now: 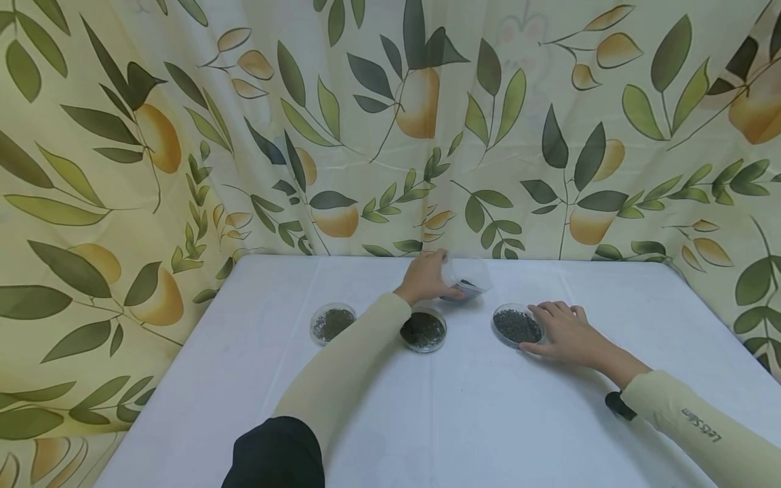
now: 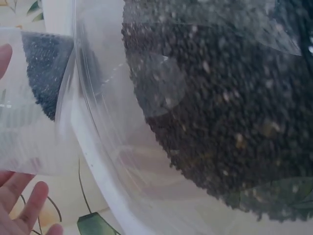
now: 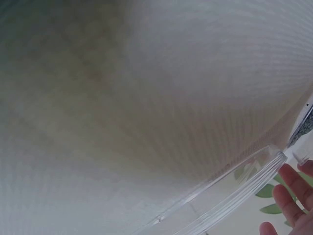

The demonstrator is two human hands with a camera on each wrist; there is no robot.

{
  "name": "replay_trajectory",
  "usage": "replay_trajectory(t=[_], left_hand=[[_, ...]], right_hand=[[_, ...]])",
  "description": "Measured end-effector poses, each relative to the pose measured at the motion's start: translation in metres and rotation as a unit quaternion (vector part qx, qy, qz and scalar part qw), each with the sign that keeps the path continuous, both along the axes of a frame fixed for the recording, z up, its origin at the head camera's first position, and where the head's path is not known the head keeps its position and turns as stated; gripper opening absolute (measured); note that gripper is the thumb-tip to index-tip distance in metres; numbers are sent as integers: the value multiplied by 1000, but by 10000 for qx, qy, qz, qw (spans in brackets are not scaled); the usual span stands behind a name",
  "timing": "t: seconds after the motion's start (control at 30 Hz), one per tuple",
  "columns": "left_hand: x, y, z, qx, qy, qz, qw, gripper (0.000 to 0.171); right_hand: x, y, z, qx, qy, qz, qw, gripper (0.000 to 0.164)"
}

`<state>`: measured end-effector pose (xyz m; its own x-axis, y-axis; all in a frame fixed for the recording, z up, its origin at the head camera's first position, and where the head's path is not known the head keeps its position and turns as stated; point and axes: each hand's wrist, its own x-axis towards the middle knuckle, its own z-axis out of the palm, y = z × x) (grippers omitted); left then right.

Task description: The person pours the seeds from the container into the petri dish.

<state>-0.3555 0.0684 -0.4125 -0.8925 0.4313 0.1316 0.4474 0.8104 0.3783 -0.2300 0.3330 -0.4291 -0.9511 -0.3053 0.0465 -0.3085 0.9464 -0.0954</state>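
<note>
My left hand grips a translucent plastic cup near the table's far edge. The cup leans, and dark granules show inside it in the left wrist view. Below that wrist stands the middle petri dish, filled with dark grains and partly covered by the sleeve. My right hand holds the right petri dish, thumb at its near side and fingers at the far side. This dish contains dark grey granules. In the right wrist view, fingers appear beside a clear rim.
A third petri dish with greyish granules stands on the left, its edge partly behind the left sleeve. A white cloth covers the table. Behind it hangs a curtain printed with leaves and fruit.
</note>
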Motion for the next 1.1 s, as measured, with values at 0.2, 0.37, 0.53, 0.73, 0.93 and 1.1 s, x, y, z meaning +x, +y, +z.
replay_trajectory(t=[0.2, 0.37, 0.53, 0.73, 0.93, 1.1], left_hand=[[-1, -9, 0, -228, -313, 87, 9992, 102], [1, -17, 3, -649, -244, 219, 9974, 96], [2, -22, 3, -935, -226, 333, 9948, 98], [2, -24, 4, -1210, -130, 362, 9919, 100], [6, -18, 14, -1506, 237, 142, 9882, 106], [18, -3, 24, -1382, 669, -181, 9880, 107]], right_hand=[[-1, 0, -1, 17, -17, -26, 10000, 89], [-1, 0, -2, 17, -26, -23, 10000, 89], [-1, 0, -1, 8, -25, -10, 10000, 89], [-2, -1, -1, 27, -8, 12, 10000, 88], [-2, -2, 0, 4, -41, 34, 10000, 90], [0, 0, 2, 1, 30, 69, 10000, 95]])
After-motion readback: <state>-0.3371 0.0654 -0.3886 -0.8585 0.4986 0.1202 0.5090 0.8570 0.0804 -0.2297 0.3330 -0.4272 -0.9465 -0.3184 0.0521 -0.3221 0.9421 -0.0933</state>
